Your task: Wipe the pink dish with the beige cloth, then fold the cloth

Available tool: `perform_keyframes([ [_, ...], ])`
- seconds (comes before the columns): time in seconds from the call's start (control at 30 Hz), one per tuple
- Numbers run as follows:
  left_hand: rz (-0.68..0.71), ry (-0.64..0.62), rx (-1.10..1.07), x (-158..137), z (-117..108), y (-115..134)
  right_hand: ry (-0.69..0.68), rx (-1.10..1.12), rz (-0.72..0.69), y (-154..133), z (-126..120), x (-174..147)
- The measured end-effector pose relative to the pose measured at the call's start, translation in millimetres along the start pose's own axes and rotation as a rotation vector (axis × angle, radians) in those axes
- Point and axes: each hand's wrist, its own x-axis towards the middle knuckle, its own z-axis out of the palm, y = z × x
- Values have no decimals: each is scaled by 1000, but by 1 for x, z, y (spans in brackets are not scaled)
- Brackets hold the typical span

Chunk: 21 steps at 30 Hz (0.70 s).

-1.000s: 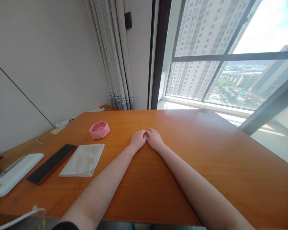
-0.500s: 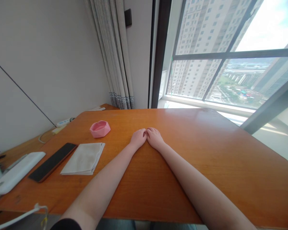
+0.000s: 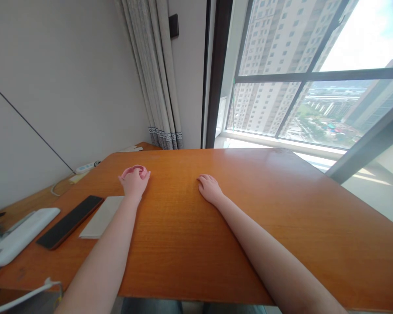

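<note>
Pink and many-sided, the small bowl [image 3: 128, 169] is sitting near the far left corner of the wooden table [image 3: 281, 209] in the head view, and the left hand [image 3: 135, 183] is straddling it from above, fingers spreading about its rim, thumb side towards the table's right edge. Whether those fingers are pressing firmly or only touching, I cannot tell, since the hand is hiding most of the near wall. The right hand [image 3: 210, 188] is resting palm down, nearer the far edge than the near one, fingers bending slightly, nothing showing in its grasp. Towards the left edge, a folded cloth [image 3: 98, 220] is lying partly under the line of the left forearm, with a black slab [image 3: 70, 222] just beside it. Taking hold of the small bowl seems to be the step in hand; moving it would be calling for an even squeeze on opposite walls, keeping it level.
</note>
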Motion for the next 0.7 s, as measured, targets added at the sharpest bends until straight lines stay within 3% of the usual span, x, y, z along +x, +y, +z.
perform_keyframes([
  [0.07,16,-53,51,-3,8,-5,1,13,3,0,-1,0],
  [0.17,41,-26,70,-3,10,-5,-2,78,30,2,-1,1],
  [0.27,71,1,34,-2,6,4,91,248,127,6,-1,6],
  [0.43,295,0,-69,-17,2,57,292,646,302,17,-5,12],
  [0.57,546,-86,-316,-52,5,110,253,960,369,24,-9,14],
  [0.7,686,-214,-394,-75,7,131,178,1119,380,22,-11,17],
])
